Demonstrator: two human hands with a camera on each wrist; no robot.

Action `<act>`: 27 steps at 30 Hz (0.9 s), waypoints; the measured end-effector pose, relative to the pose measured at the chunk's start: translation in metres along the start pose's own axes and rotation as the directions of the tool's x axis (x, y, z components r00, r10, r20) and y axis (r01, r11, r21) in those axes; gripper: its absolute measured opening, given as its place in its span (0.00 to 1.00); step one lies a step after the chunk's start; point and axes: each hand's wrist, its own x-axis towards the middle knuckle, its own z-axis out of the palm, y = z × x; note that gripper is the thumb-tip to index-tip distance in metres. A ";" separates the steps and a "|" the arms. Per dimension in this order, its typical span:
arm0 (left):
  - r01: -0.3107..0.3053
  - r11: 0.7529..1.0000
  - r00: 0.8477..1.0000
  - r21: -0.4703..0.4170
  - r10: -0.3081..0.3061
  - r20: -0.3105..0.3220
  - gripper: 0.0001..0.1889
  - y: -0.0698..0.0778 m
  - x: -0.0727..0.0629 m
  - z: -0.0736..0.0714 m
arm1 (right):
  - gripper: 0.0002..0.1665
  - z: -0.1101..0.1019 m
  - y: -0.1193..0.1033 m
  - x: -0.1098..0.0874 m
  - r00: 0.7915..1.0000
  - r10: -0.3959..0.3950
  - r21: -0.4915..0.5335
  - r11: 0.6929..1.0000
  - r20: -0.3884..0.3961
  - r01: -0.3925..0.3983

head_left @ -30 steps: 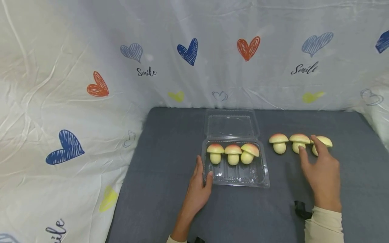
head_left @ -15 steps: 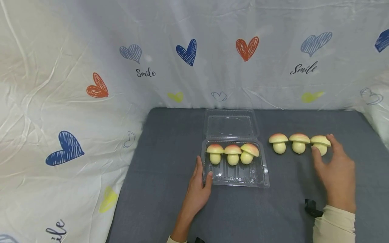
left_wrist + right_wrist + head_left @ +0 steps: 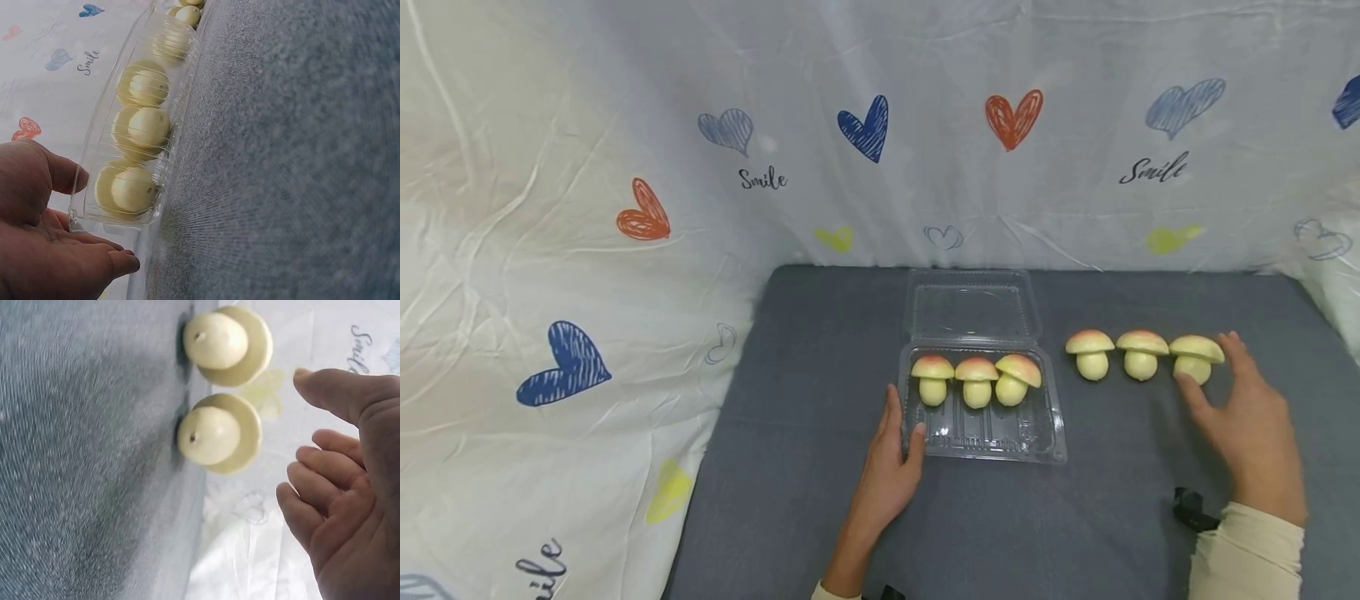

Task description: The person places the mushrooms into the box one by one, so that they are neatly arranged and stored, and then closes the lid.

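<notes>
My left hand (image 3: 886, 477) touches the left front corner of a clear plastic container (image 3: 988, 446), its thumb at the front and its fingers along the left side. Inside it, at the back, stand three yellow toy mushrooms (image 3: 976, 392) with reddish-tinged caps. To the right of the container three more form a row: a left toy mushroom (image 3: 1092, 365), a middle toy mushroom (image 3: 1141, 364) and a right toy mushroom (image 3: 1192, 371). My right hand (image 3: 1255, 433) is beside the right one, thumb and fingers spread. In the right wrist view, a gap separates its thumb from the toy mushrooms (image 3: 215, 340).
The container's clear lid (image 3: 972, 308) lies folded open behind it. Everything rests on a grey cloth-covered table (image 3: 820, 358). A white curtain (image 3: 940, 67) printed with hearts hangs behind the table and along its left side.
My right hand has moved right, from over the middle and right toy mushrooms to beside the right one. My left hand and the container have stayed in place.
</notes>
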 end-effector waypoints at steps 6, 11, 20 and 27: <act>0.009 1.000 1.000 0.003 -0.009 0.002 0.41 0.002 0.000 0.000 | 0.52 0.001 0.008 0.005 0.999 -0.011 -0.044 0.999 0.037 0.012; 0.006 1.000 1.000 0.011 -0.006 -0.001 0.41 0.002 0.001 0.000 | 0.52 0.001 0.021 0.011 0.998 -0.010 -0.042 0.999 0.061 0.012; -0.001 1.000 1.000 0.012 0.001 -0.002 0.40 0.002 0.001 0.000 | 0.53 0.002 0.034 0.017 0.995 -0.044 -0.039 0.998 0.092 0.048; -0.001 1.000 1.000 0.010 0.000 0.003 0.41 0.001 0.000 -0.001 | 0.55 0.002 0.034 0.022 0.990 -0.040 -0.038 0.998 0.138 0.046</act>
